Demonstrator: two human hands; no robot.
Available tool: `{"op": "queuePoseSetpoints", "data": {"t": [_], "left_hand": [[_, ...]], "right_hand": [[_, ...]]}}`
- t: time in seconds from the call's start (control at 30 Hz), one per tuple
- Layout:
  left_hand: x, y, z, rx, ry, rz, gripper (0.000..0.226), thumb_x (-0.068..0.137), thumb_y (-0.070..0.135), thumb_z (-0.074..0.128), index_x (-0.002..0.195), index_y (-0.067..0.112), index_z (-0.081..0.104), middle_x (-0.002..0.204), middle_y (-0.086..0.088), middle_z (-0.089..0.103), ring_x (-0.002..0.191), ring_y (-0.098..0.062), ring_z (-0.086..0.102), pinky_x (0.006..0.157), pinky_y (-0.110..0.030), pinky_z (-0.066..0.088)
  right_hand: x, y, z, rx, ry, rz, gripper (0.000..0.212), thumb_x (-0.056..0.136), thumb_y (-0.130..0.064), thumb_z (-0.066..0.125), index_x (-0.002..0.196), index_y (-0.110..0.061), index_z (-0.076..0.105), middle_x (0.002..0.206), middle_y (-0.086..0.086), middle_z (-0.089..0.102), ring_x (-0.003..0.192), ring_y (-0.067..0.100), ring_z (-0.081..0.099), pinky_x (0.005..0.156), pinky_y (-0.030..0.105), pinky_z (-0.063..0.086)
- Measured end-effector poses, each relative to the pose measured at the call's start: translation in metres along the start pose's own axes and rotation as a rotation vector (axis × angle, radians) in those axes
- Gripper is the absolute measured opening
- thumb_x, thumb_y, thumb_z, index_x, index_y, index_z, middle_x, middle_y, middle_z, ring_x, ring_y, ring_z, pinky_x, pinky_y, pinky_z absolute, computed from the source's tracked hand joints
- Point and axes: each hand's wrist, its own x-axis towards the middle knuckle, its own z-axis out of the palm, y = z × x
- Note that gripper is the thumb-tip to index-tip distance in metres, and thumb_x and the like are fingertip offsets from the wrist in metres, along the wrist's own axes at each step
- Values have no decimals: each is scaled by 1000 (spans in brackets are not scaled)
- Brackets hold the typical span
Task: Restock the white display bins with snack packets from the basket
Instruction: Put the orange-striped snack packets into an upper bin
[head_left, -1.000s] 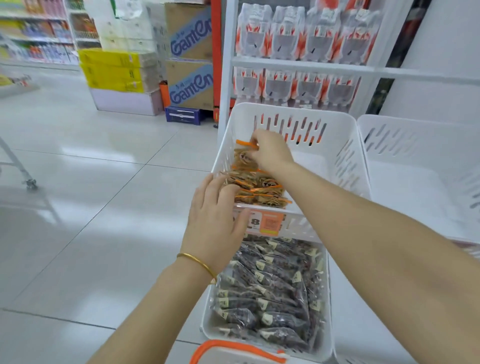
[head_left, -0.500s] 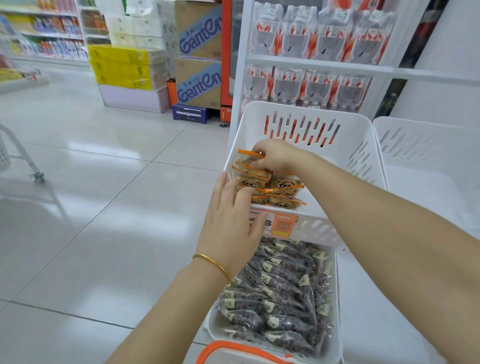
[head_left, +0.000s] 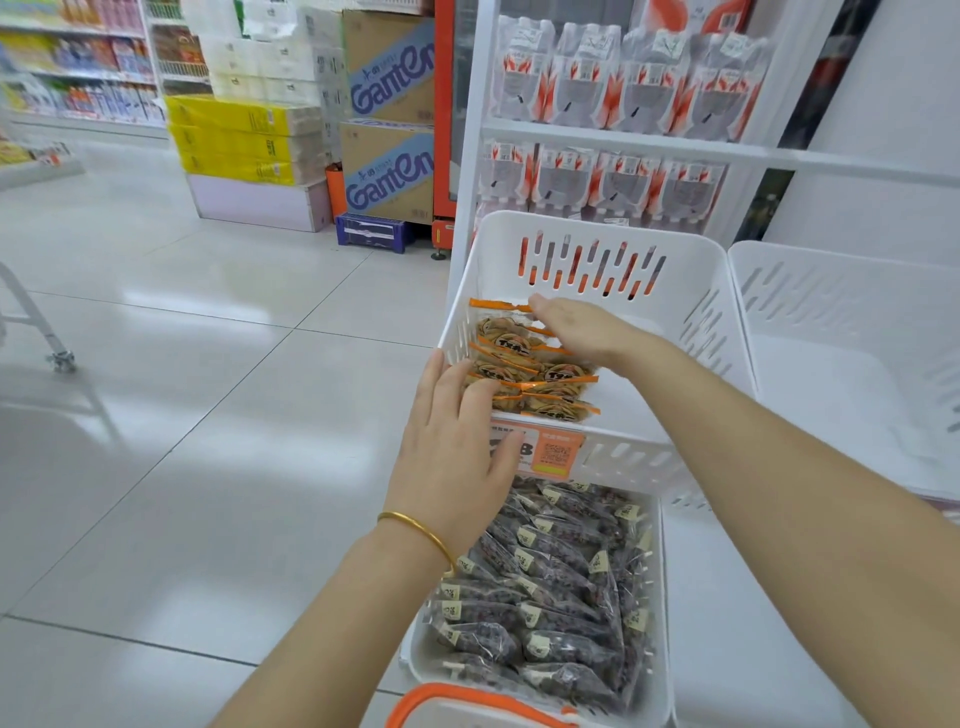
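Snack packets (head_left: 524, 374) sit stacked along the upper white bin's (head_left: 597, 228) left side. My left hand (head_left: 457, 447) and right hand (head_left: 576, 327), fingers straight, press them square. Next, I judge, fetch more from the basket (head_left: 447, 692).

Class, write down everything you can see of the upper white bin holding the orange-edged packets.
The upper white bin looks like moulded plastic, with slotted walls and a rounded rim. It sits on a white rack above a lower bin. An orange price label is fixed to its front. Orange-edged packets fill only its front left part. The right hand lies flat on them, and the left hand touches the front left corner.
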Motion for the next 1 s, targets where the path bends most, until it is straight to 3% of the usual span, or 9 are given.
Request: {"op": "queuePoseSetpoints", "data": {"t": [0.23, 0.33, 0.47, 0.57, 0.63, 0.77, 0.87, 1.0], "left_hand": [[-2, 3, -6, 15, -38, -20, 40, 92, 32, 50, 130, 18, 44, 148, -3, 28, 145, -18, -3, 117, -29, 3], [-3, 10, -17, 43, -55, -20, 41, 93, 32, 49, 131, 18, 43, 150, -5, 25, 145, -18, -4, 116, -27, 0], [-21, 31, -47, 129, -81, 63, 38, 93, 29, 46, 127, 11, 46, 145, -13, 33, 143, -23, 6, 117, -28, 2], [-66, 50, -71, 196, -227, 124, 46, 87, 36, 40, 118, 4, 53, 133, -18, 46, 135, -30, 24, 112, -25, 10], [-110, 64, -85, 245, -439, 94, 53, 87, 40, 38, 127, 7, 47, 138, -15, 41, 136, -28, 23, 111, -26, 12], [-182, 74, -96, 376, -925, -28, 58, 94, 39, 46, 144, 21, 23, 152, -3, 17, 142, -21, 8, 112, -27, 9], [-213, 80, -99, 417, -1067, -87, 58, 95, 42, 44, 145, 26, 20, 153, 1, 14, 142, -19, 7, 113, -31, 13], [-227, 77, -100, 474, -1137, -118, 59, 95, 41, 43, 146, 26, 18, 153, 1, 16, 141, -21, 10, 113, -33, 17]], "right_hand": [[-2, 0, 10, -87, 40, -6, 59, 102, -46, 18, 144, -7, 31, 148, 14, 37, 134, 29, 36, 104, 35, 29], [-10, 3, 5, -41, 153, -5, 54, 102, -44, 21, 140, -7, 35, 142, 13, 44, 126, 29, 43, 97, 35, 33], [-80, -6, -2, 119, 358, -125, 41, 103, -36, 27, 127, -10, 48, 117, 3, 56, 104, 18, 50, 81, 28, 35], [-175, -9, 18, 314, 400, -202, 25, 102, -31, 35, 113, -18, 53, 96, -13, 55, 94, 9, 53, 73, 22, 37], [-232, 0, 51, 348, 329, -218, 22, 100, -28, 41, 113, -20, 57, 97, -13, 58, 93, 5, 54, 75, 20, 38], [-310, 49, 141, 277, 2, -84, 24, 98, -23, 47, 118, -17, 59, 110, -6, 62, 99, 10, 59, 77, 22, 42], [-336, 83, 200, 173, -183, 26, 26, 98, -20, 47, 122, -15, 58, 121, -2, 60, 108, 14, 58, 82, 21, 42], [-348, 97, 252, 152, -334, 98, 29, 98, -18, 49, 127, -14, 54, 127, 3, 57, 114, 17, 53, 87, 24, 42]]}}
